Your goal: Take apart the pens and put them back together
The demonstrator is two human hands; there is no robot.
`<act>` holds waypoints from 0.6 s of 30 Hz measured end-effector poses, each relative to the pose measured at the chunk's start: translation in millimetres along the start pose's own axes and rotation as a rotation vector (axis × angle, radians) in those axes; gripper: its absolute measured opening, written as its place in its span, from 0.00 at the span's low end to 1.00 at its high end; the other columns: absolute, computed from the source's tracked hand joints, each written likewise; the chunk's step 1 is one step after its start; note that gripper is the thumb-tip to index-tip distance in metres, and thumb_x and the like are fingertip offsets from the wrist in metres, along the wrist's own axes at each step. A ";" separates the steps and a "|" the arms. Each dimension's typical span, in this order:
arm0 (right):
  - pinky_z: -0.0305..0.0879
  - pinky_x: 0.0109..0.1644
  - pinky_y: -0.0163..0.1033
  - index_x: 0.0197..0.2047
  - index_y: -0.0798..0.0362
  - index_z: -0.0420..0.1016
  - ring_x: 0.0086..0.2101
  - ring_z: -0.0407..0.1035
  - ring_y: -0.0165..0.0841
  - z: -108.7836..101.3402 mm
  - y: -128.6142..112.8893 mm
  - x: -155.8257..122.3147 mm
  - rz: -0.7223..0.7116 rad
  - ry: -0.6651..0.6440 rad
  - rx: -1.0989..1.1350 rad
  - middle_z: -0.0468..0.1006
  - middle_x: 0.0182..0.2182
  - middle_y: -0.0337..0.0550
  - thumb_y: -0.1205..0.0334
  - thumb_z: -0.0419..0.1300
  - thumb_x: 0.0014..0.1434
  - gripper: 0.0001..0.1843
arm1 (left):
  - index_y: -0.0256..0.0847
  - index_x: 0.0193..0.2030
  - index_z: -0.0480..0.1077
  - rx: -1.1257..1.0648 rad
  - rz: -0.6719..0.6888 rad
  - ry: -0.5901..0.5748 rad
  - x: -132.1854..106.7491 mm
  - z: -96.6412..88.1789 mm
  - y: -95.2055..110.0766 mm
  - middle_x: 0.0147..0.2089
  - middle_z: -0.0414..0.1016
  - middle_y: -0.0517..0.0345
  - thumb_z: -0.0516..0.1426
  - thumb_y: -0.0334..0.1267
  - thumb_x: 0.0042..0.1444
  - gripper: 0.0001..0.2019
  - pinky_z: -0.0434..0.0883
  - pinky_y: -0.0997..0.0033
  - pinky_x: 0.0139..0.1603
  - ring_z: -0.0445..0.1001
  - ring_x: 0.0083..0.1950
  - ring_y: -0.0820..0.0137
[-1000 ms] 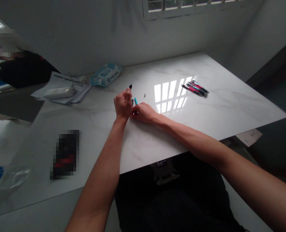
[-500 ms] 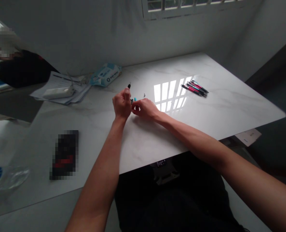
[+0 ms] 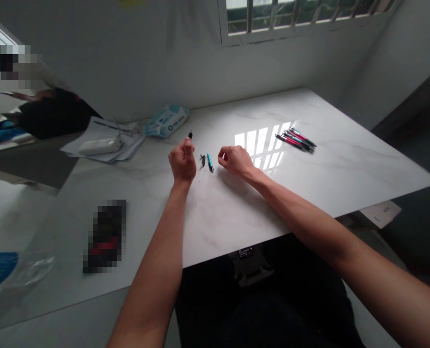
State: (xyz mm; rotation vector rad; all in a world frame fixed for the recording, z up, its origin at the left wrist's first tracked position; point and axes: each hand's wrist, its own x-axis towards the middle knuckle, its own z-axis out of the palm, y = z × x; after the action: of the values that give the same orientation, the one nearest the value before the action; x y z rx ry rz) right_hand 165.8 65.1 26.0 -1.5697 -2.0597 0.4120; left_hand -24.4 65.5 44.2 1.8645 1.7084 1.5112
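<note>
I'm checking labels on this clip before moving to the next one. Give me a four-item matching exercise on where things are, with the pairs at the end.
1. Left hand
2. Teal-and-black pen piece
3. Light blue pack
4. Pile of pens

A. On the table, to the right of the right hand
B. Beside the papers, near the wall
C. Closed around a black object with its thin tip up
D. On the table between the two hands

Pairs: 1-C, 2-D, 3-B, 4-A
</note>
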 end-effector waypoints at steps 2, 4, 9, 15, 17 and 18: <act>0.71 0.48 0.40 0.47 0.50 0.86 0.39 0.79 0.38 2.5 -0.6 -0.4 -0.002 -0.020 -0.014 0.86 0.40 0.47 0.62 0.60 0.67 0.12 | 0.45 0.27 0.62 -0.001 0.000 0.009 0.8 -1.6 -1.9 0.22 0.59 0.61 0.46 0.56 0.74 0.26 0.59 0.67 0.32 0.62 0.28 0.68; 0.71 0.48 0.39 0.48 0.50 0.86 0.40 0.79 0.39 5.9 -1.4 -0.9 -0.015 -0.045 -0.024 0.87 0.39 0.47 0.63 0.60 0.68 0.13 | 0.45 0.27 0.62 0.004 -0.001 0.011 1.0 -2.4 -3.1 0.22 0.60 0.60 0.46 0.56 0.74 0.26 0.59 0.67 0.33 0.63 0.28 0.68; 0.70 0.49 0.39 0.50 0.49 0.87 0.42 0.79 0.39 16.1 -5.8 -1.7 -0.059 -0.102 -0.034 0.87 0.41 0.47 0.63 0.60 0.68 0.14 | 0.45 0.27 0.63 0.003 0.013 0.006 0.3 -1.8 -2.5 0.23 0.62 0.60 0.45 0.56 0.74 0.26 0.58 0.67 0.32 0.63 0.27 0.69; 0.70 0.50 0.38 0.50 0.47 0.87 0.43 0.79 0.38 21.0 -11.0 -1.5 -0.064 -0.114 -0.011 0.87 0.42 0.45 0.61 0.62 0.68 0.12 | 0.44 0.24 0.63 0.111 -0.004 -0.033 8.7 -15.4 -7.5 0.21 0.63 0.59 0.47 0.58 0.71 0.28 0.55 0.67 0.31 0.62 0.27 0.68; 0.70 0.49 0.38 0.50 0.47 0.87 0.42 0.79 0.37 20.9 -11.6 -1.7 -0.066 -0.112 -0.005 0.87 0.41 0.44 0.61 0.62 0.69 0.13 | 0.45 0.21 0.65 0.172 -0.028 -0.171 14.2 -24.4 -13.7 0.20 0.64 0.57 0.50 0.61 0.68 0.29 0.54 0.66 0.30 0.62 0.25 0.67; 0.70 0.49 0.38 0.51 0.47 0.87 0.42 0.79 0.38 20.8 -11.8 -1.8 -0.067 -0.109 -0.002 0.87 0.40 0.44 0.61 0.62 0.69 0.13 | 0.45 0.20 0.66 0.205 -0.033 -0.256 16.6 -28.8 -16.8 0.19 0.64 0.56 0.52 0.62 0.66 0.29 0.53 0.66 0.29 0.62 0.24 0.66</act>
State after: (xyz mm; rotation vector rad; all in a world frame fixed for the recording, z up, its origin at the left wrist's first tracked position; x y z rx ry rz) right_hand 144.9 61.4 14.7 -1.5044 -2.1885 0.4804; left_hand -59.8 71.1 54.3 2.0140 1.8163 1.0632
